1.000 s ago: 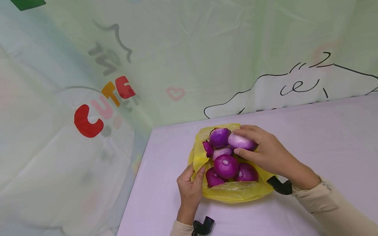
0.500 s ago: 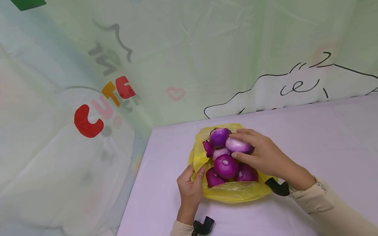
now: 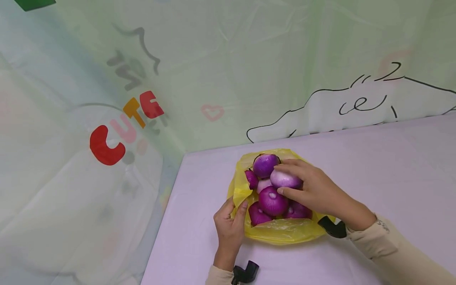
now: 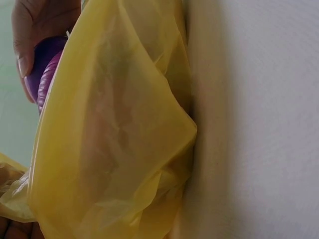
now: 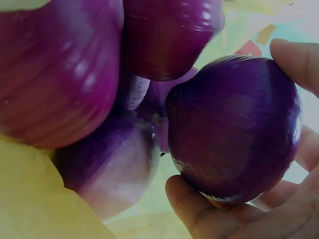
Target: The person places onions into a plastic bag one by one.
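Several purple onions lie heaped in a yellow plastic bag whose mouth faces up. My right hand grips a pale purple onion at the right of the heap, thumb on the near side and fingers over the far side. In the right wrist view that same onion sits between thumb and fingertips, beside other onions. With thumb and fingers my left hand pinches the bag's left rim. The bag's side fills much of the left wrist view and hides most onions there.
The bag rests on a table with a pale lilac cover. Behind it hangs a printed curtain, which also runs along the left side. Black wrist mounts stick out under both wrists.
My right hand has moved left and slightly down with the pale onion, bringing it against the heap's middle and covering more of the onion beneath. My left hand stays at the bag's rim.
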Available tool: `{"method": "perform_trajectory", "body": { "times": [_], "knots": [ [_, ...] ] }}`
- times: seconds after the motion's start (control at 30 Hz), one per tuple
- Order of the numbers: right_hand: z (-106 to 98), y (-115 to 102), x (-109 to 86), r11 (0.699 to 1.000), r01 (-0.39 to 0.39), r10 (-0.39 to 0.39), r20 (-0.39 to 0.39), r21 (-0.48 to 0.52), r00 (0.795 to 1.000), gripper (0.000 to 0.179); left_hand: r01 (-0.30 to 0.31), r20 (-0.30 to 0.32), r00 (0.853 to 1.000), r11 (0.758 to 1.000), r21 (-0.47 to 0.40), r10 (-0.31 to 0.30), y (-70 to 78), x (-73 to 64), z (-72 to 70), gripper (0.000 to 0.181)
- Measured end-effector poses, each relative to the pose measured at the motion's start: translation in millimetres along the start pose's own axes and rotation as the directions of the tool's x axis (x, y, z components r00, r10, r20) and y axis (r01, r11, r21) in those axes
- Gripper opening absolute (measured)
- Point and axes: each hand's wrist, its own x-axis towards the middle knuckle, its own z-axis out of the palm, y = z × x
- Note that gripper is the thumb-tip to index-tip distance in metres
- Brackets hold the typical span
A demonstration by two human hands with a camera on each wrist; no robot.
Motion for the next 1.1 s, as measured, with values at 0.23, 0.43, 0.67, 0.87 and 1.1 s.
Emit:
{"method": "perform_trajectory", "body": {
  "times": [0.23, 0.43, 0.67, 0.87, 1.1],
  "knots": [
    [1.9, -0.5, -0.2, 1.000, -0.018, 0.018, 0.024, -0.004, 1.000, 0.051, -0.002, -0.004, 1.000, 1.000, -0.001, 0.002, -0.4, -0.1, 0.2, 0.023],
    [2.8, -0.8, 0.2, 0.999, -0.033, 0.034, 0.046, -0.016, 0.998, 0.052, 0.002, -0.008, 1.000, 1.000, 0.001, -0.002, -0.1, 0.1, 0.8, 0.026],
    [6.2, -0.3, 0.3, 0.999, -0.029, 0.032, 0.065, -0.044, 0.997, 0.054, -0.004, -0.006, 1.000, 1.000, 0.004, 0.004, -1.2, -0.1, 0.7, 0.024],
    [7.7, -2.1, -1.3, 0.997, -0.031, 0.037, 0.094, -0.073, 0.995, 0.054, -0.009, -0.006, 1.000, 1.000, 0.009, 0.009, -1.5, -0.5, 0.6, 0.023],
    [9.5, -1.2, -3.0, 0.994, -0.008, 0.023, 0.135, -0.107, 0.991, 0.057, 0.009, 0.000, 1.000, 1.000, -0.002, -0.009, -0.4, -0.7, 0.5, 0.023]
  ]
}}
